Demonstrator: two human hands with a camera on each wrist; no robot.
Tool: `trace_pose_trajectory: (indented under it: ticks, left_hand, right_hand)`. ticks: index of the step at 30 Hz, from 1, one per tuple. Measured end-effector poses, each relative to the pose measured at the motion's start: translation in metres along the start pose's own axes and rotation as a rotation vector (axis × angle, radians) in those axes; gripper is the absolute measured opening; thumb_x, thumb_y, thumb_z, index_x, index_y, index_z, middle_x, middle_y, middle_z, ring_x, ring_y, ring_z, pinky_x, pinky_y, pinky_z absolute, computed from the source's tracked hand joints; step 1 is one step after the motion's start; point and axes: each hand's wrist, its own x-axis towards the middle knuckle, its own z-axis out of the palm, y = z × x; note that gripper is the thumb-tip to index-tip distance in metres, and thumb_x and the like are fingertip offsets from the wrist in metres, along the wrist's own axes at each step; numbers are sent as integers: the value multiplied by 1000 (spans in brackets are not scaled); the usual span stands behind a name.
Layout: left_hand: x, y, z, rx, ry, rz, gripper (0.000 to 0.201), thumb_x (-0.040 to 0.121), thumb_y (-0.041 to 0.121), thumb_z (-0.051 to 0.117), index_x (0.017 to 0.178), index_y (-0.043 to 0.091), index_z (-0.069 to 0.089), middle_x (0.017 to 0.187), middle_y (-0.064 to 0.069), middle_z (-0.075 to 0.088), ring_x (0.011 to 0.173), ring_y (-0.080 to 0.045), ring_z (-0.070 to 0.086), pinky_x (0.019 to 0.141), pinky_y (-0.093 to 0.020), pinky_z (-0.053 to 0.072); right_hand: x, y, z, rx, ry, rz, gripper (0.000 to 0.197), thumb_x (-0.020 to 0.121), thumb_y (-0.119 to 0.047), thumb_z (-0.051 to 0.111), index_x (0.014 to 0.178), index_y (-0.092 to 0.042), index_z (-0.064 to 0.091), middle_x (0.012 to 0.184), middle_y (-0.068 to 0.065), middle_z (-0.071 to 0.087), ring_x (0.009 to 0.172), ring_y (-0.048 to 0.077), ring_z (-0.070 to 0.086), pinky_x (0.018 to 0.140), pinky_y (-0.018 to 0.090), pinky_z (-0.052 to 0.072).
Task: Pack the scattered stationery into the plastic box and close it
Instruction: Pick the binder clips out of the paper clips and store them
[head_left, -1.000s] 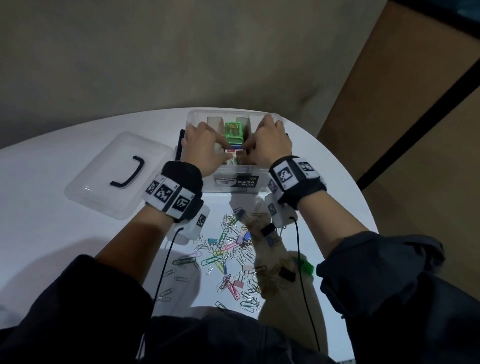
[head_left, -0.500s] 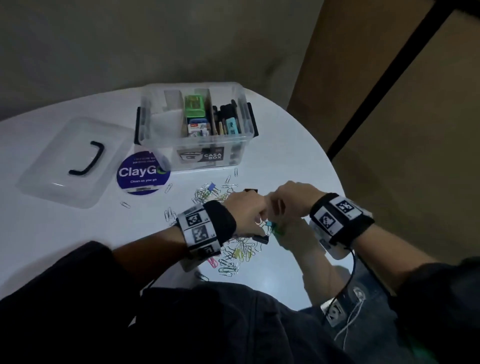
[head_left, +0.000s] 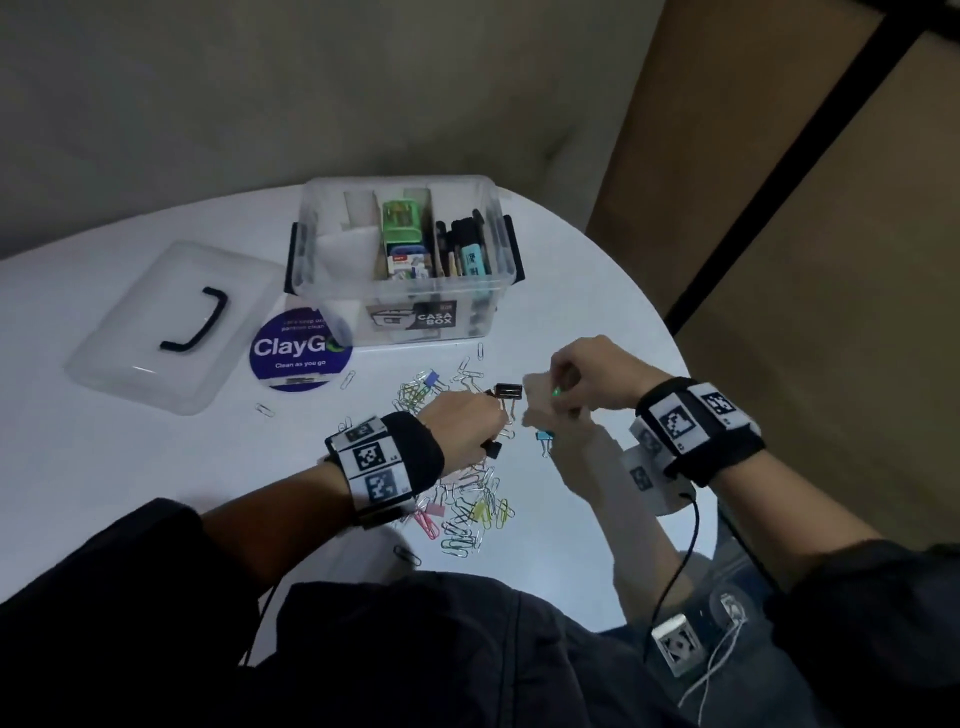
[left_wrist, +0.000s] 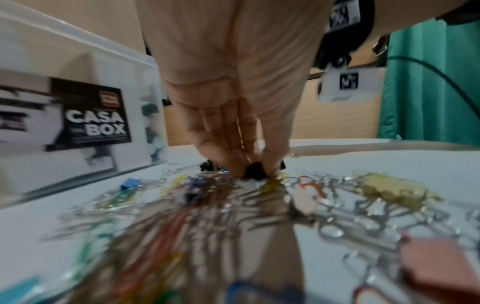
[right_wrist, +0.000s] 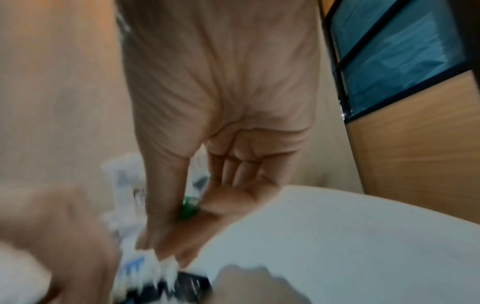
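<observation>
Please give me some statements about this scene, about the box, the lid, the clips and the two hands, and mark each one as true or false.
1. The plastic box is closed. False: it stands open, and the lid lies on the table to its left.
2. Paper clips still lie scattered on the table. True.
3. The left hand pinches a black binder clip. True.
4. The right hand rests inside the box. False: it is above the table, holding something green.
5. The lid's handle is black. True.

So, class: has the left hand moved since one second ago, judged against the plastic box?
Yes. The left hand has left the plastic box and come toward the person, down to the paper clips in front of it.
</observation>
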Motion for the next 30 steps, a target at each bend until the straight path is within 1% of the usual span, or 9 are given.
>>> trace_pose_trajectory:
  ticks: [4, 8, 11, 15, 19, 22, 25, 27, 30]
  left_hand:
    - [-12, -13, -1, -105, -19, -36, 12, 77, 13, 65, 85, 7, 59, 93, -10, 62, 83, -31, 60, 61, -33, 42]
    - [-33, -28, -4, -336, 109, -97, 7, 75, 15, 64, 81, 13, 62, 93, -3, 59, 82, -24, 57, 67, -36, 49]
    - [-54, -50, -3, -541, 241, -204, 11, 74, 14, 70, 80, 12, 62, 86, -1, 59, 75, -17, 55, 65, -31, 48]
    - [-85, -82, 5, -800, 311, -368, 20, 72, 11, 80, 80, 12, 62, 71, 1, 62, 57, -3, 55, 54, -12, 43]
    - [-103, -99, 2, -959, 407, -407, 27, 79, 9, 74, 102, 16, 60, 63, 5, 49, 50, -1, 47, 55, -20, 45]
    - [-103, -112, -18, -1041, 588, -440, 24, 90, 4, 57, 94, 27, 61, 69, -2, 54, 58, -16, 54, 57, -39, 57]
    - [-94, -125, -52, -1038, 812, -501, 24, 92, 1, 52, 89, 24, 60, 78, -5, 58, 56, -10, 56, 51, -21, 52]
    - [-90, -135, -73, -1068, 922, -458, 21, 93, 2, 51, 90, 21, 60, 76, -4, 57, 56, -8, 55, 49, -20, 48]
    - [-81, -148, -88, -1083, 994, -404, 18, 91, 6, 54, 87, 23, 62, 69, 2, 55, 54, -12, 52, 49, -27, 45]
  right_hand:
    - [13, -52, -44, 319, 355, -241, 9, 83, -16, 73, 88, -11, 68, 68, 1, 70, 58, 7, 67, 50, 11, 46]
    - [56, -104, -60, 127, 597, -383, 19, 89, -15, 62, 106, -17, 70, 92, -1, 73, 83, 13, 67, 74, 20, 52]
    - [89, -124, -49, -134, 614, -285, 27, 85, -23, 63, 112, -23, 62, 99, 6, 73, 93, 29, 65, 75, 38, 53]
    - [108, -132, -42, -287, 644, -166, 18, 82, -22, 65, 100, -24, 70, 97, 8, 71, 94, 29, 64, 73, 32, 47]
    - [111, -133, -40, -239, 592, -165, 17, 78, -38, 73, 91, -28, 75, 104, 9, 63, 100, 26, 57, 85, 33, 44]
    - [104, -130, -40, -146, 541, -193, 27, 78, -53, 67, 90, -30, 76, 102, 6, 64, 99, 27, 52, 85, 34, 39]
    - [77, -110, -36, 3, 838, -221, 35, 92, -45, 51, 83, -18, 71, 87, 4, 64, 84, 21, 47, 67, 29, 31]
    - [50, -89, -22, 103, 954, -81, 32, 94, -37, 48, 82, -13, 64, 83, 7, 60, 73, 19, 46, 63, 26, 26]
    - [36, -51, 24, -41, 582, 96, 34, 91, -49, 46, 91, -19, 61, 91, 5, 58, 76, 27, 58, 64, 28, 35]
